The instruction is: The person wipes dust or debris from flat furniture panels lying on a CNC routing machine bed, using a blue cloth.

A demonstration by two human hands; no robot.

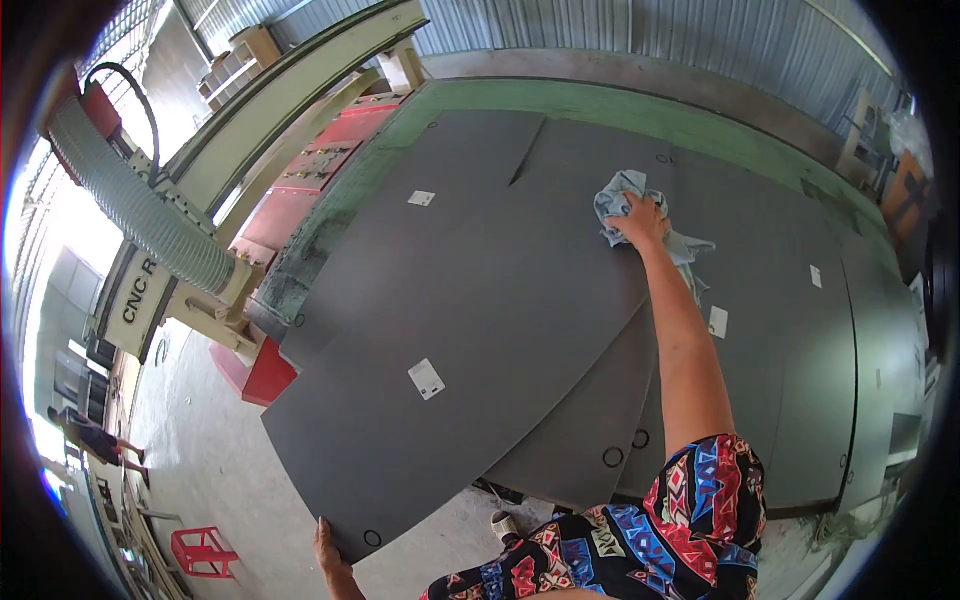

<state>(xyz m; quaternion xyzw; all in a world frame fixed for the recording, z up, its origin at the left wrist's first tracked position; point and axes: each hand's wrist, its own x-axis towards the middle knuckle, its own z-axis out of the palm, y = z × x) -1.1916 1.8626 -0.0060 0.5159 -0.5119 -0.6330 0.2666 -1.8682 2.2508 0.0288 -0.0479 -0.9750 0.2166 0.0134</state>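
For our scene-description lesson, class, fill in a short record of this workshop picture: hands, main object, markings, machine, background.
Left hand: at the near left corner of the top grey panel
Right hand: on a bunched pale blue cloth, over the grey panels
Main object: large dark grey panels, some overlapping
Markings: white labels and small dark rings
Machine: beam lettered "CNC", with a ribbed hose
Background: red stool, distant person
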